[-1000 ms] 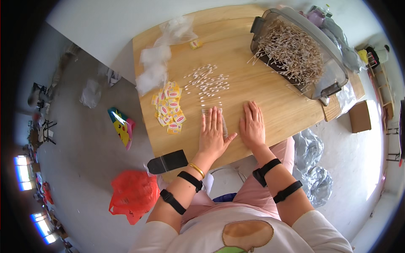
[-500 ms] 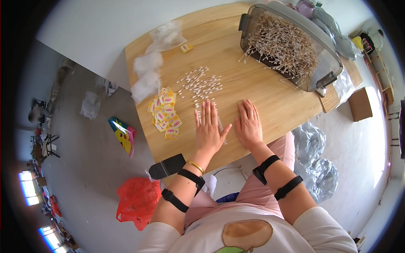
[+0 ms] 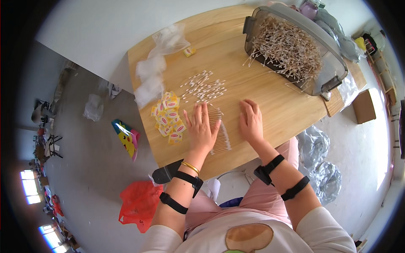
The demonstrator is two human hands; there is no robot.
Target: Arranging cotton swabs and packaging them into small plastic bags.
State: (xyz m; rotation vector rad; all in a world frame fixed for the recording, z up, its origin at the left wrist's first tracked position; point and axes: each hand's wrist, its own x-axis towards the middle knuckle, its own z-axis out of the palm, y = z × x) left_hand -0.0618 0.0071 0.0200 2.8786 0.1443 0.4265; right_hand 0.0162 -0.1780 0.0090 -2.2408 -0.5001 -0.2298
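Both hands have held their place flat on the counter (image 3: 270, 97) since the earlier frames; only the head camera has shifted, so the wooden top now sits further toward 1 o'clock in view. The left hand (image 3: 201, 130) lies palm down with its fingers (image 3: 205, 113) spread open, gripping nothing, pressing on a neat row of cotton swabs (image 3: 220, 134) that reaches out from under it toward 5 o'clock. The right hand (image 3: 251, 122) lies flat just at 3 o'clock of that row, fingers open and slightly apart, holding nothing.

At 12 o'clock of the left hand a loose scatter of white cotton swabs (image 3: 202, 86) rests on the wood. At 9 o'clock of the left hand sits a heap of small yellow packets (image 3: 168, 120). Clear plastic bags (image 3: 149, 80) lie near the counter's edge at 11 o'clock. A grey plastic bin (image 3: 325, 63) heaped with swabs stands at 1 o'clock, well apart from both hands. On the floor at 7 o'clock lies a red bag (image 3: 137, 204).
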